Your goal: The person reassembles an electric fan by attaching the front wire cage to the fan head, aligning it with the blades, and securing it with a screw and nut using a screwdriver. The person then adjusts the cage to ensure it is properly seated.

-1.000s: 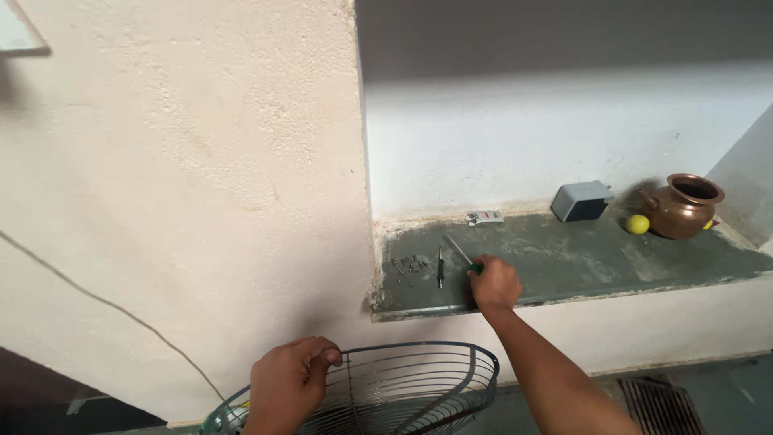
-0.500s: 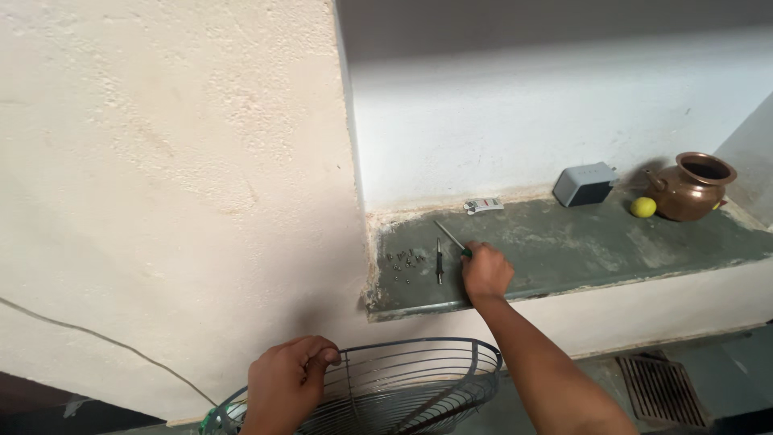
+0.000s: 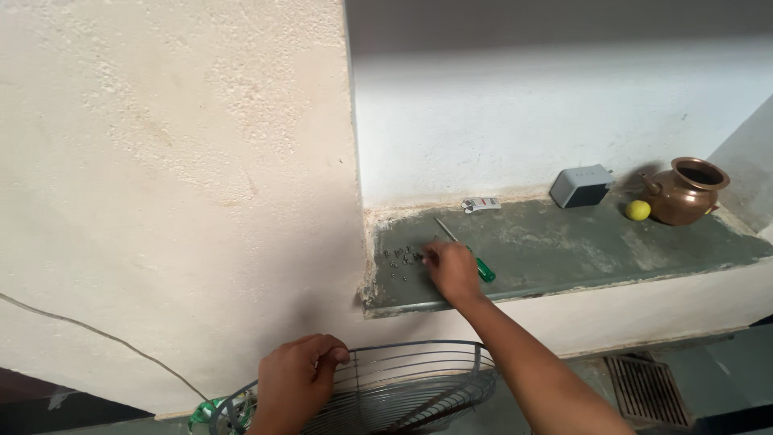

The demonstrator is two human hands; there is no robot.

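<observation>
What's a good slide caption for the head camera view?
Right hand reaches small screws on a grey ledge; left hand grips a wire fan guard.

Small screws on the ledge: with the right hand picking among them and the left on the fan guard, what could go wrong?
1. The small screws lie loose near the ledge front edge; the right hand could brush some off.
2. The screwdriver lies right beside that hand and might get nudged and roll.
3. The left hand alone grips the wire fan guard at its rim, so it might tip.
</observation>
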